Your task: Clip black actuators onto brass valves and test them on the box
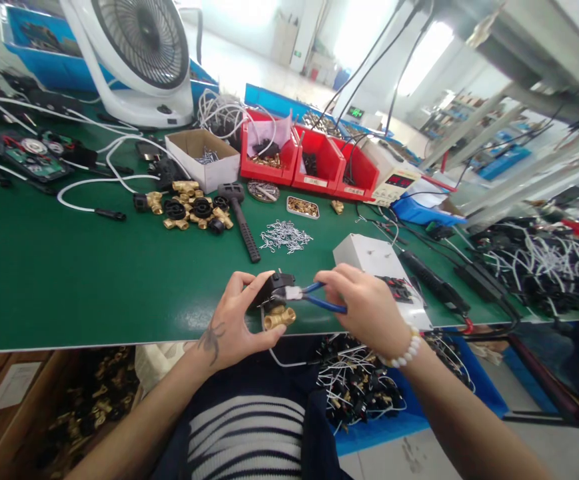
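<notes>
At the table's front edge my left hand [242, 320] grips a black housing [273, 288] with a brass valve fitting [279, 318] below it and a white cable hanging down. My right hand [364, 303] is closed around blue-handled pliers [319, 298], whose jaws touch the housing's right side. Past my hands lies a pile of small metal clips [285, 236]. A black mallet [242, 220] rests to the left of the clips, beside several brass fittings with black caps [202, 208].
Red bins [319, 175], a cardboard box [206, 163] and a white fan [144, 60] stand at the back of the green table [119, 280]. A white switch box [369, 257] is right of my hands. A blue crate [374, 427] of parts sits below.
</notes>
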The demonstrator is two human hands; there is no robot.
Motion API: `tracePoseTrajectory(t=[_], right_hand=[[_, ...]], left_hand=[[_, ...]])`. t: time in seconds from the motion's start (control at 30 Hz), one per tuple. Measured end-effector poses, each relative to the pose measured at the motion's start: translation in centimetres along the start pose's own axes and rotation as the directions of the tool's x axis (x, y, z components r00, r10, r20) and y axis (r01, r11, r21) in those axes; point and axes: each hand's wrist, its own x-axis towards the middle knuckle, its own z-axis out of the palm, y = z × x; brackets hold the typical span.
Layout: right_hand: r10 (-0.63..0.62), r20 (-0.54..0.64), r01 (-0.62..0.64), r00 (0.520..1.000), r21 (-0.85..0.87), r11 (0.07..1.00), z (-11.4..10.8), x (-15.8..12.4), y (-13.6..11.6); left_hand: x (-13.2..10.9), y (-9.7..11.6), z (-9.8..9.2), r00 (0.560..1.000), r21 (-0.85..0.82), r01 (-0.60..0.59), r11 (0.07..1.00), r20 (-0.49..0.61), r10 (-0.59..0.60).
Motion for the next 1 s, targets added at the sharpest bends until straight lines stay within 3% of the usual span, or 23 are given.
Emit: tracePoseTrajectory(t=[0.03, 0.1, 0.13, 0.17, 0.23, 0.3, 0.33, 0.37, 0.43, 0.47, 0.53, 0.57, 0.63, 0.67, 0.8, 0.87, 0.93, 1.0], right_hand=[[0.031, -0.124, -0.027, 0.992, 0.04, 0.999, -0.2, 0.0, 0.0], [0.101, -0.381, -0.053, 0.919, 0.133, 0.99, -0.2, -0.1, -0.1], [0.107, -0.419, -0.048, 0.901, 0.148, 0.988, -0.1, -0.2, -0.1], [0.089, -0.377, -0.045, 0.922, 0.126, 0.991, 0.1, -0.2, -0.1], [0.014, -0.103, -0.012, 0.995, 0.023, 1.0, 0.3, -0.2, -0.1], [-0.007, 0.102, 0.012, 0.995, -0.051, 0.999, 0.1, 0.0, -0.2], [0.007, 0.076, -0.004, 0.997, -0.044, 0.999, -0.1, 0.0, -0.2], [0.036, -0.022, -0.036, 0.999, -0.008, 0.999, -0.4, 0.1, -0.3], [0.111, -0.269, -0.089, 0.957, 0.093, 0.992, -0.8, 0.1, -0.5], [0.128, -0.325, -0.096, 0.937, 0.114, 0.989, -0.7, 0.1, -0.5], [0.086, -0.217, -0.078, 0.972, 0.049, 0.996, -0.4, 0.0, -0.5], [0.047, -0.086, -0.048, 0.995, -0.006, 0.999, -0.2, 0.0, -0.5], [0.006, 0.116, 0.003, 0.993, -0.074, 0.997, 0.0, 0.0, -0.4], [0.007, 0.118, 0.0, 0.993, -0.061, 0.998, -0.1, 0.0, -0.4], [0.112, -0.163, -0.096, 0.98, 0.107, 0.99, -0.4, -0.1, -0.5], [0.115, -0.076, -0.111, 0.99, 0.055, 0.992, 0.0, -0.2, -0.6], [0.122, 0.135, -0.121, 0.983, -0.017, 0.992, 0.4, -0.3, -0.6], [0.157, 0.225, -0.175, 0.962, 0.062, 0.983, 0.5, -0.3, -0.6]], left_hand=[[0.0, 0.0, 0.0, 1.0, -0.001, 0.003, 1.0, 0.001, -0.003], [0.0, 0.0, 0.0, 1.0, -0.003, 0.004, 1.0, 0.002, -0.004], [0.1, 0.0, -0.1, 1.0, -0.002, 0.007, 1.0, 0.002, -0.007], [0.1, 0.0, -0.1, 1.0, 0.001, 0.012, 1.0, 0.006, -0.012], [0.1, -0.1, -0.1, 1.0, 0.006, 0.018, 1.0, 0.005, -0.019], [0.1, -0.1, -0.1, 1.0, 0.007, 0.017, 1.0, 0.007, -0.017], [0.1, -0.1, -0.1, 1.0, 0.006, 0.014, 1.0, 0.007, -0.014], [0.1, -0.1, -0.1, 1.0, 0.004, 0.007, 1.0, 0.007, -0.007], [0.1, -0.1, -0.1, 1.0, 0.004, -0.008, 1.0, 0.005, 0.008], [0.1, -0.1, -0.1, 1.0, 0.005, -0.013, 1.0, 0.0, 0.013], [0.0, -0.1, -0.1, 1.0, 0.009, -0.016, 1.0, -0.006, 0.016], [0.0, -0.1, -0.1, 1.0, 0.01, -0.015, 1.0, -0.007, 0.015], [-0.1, -0.1, -0.1, 1.0, 0.01, -0.009, 1.0, -0.006, 0.009], [-0.1, 0.0, -0.1, 1.0, 0.009, -0.005, 1.0, -0.004, 0.005], [0.0, 0.0, -0.1, 1.0, 0.019, -0.002, 1.0, 0.006, 0.002], [0.0, 0.1, -0.1, 1.0, 0.029, -0.012, 0.999, -0.001, 0.012], [-0.1, 0.2, 0.0, 1.0, 0.043, -0.02, 0.999, -0.023, 0.021], [-0.2, 0.3, 0.2, 0.999, 0.055, -0.018, 0.998, -0.042, 0.02]])
